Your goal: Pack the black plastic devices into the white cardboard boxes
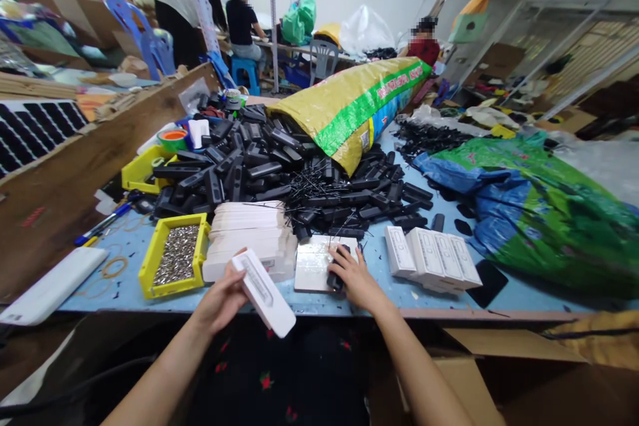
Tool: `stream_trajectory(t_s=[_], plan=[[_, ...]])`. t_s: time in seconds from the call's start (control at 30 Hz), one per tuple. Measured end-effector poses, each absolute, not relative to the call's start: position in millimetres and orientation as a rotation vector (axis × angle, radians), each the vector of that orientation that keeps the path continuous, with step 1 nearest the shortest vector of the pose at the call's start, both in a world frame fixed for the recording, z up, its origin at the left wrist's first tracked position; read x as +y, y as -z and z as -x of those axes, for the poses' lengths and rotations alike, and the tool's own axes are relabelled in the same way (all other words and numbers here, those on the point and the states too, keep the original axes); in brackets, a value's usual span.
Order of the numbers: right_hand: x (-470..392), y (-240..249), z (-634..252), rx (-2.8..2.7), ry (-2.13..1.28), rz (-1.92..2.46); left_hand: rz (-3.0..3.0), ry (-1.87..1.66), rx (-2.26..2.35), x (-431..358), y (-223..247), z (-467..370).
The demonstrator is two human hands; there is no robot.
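Observation:
My left hand (222, 296) holds a white box (263, 294) with a printed face, tilted over the table's front edge. My right hand (352, 276) has its fingers wrapped around a black device (335, 279), which rests on a white tile-like block (312, 265). Between the hands and behind them lies a stack of flat white cartons (249, 239). A big pile of black devices (239, 160) spreads behind the stack, with thin black rods (319, 183) among them. To the right of my right hand stand several printed white boxes (434, 258).
A yellow bin (147, 273) of small metal parts sits left of the cartons, another yellow bin (134, 173) behind it. A yellow-green sack (344, 106) lies over the pile. Green and blue bags (544, 213) lie at right. An open cardboard box (469, 379) stands below. Other people sit farther back.

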State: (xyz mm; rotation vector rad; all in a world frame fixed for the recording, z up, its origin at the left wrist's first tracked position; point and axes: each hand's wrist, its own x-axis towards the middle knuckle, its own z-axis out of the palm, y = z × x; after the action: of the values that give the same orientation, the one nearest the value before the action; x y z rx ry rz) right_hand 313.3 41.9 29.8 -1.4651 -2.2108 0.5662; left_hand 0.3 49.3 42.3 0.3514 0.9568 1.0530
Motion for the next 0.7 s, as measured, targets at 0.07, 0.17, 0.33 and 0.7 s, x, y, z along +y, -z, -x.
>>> stream_trajectory(t_s=[0.07, 0.17, 0.33, 0.7], plan=[[35, -37, -305, -1.882, -0.751, 1.333, -0.169, -1.236, 0.979, 47, -42, -2], [21, -48, -260, -1.181, -0.863, 1.053, 0.007, -1.331, 1.004, 38, -40, -23], [21, -56, -203, -0.922, -0.668, 0.894, 0.092, -1.103, 0.912, 17, -32, -57], [47, -56, -228, -0.475, -0.897, 0.929, 0.181, -0.99, 0.825, 13, -26, -64]])
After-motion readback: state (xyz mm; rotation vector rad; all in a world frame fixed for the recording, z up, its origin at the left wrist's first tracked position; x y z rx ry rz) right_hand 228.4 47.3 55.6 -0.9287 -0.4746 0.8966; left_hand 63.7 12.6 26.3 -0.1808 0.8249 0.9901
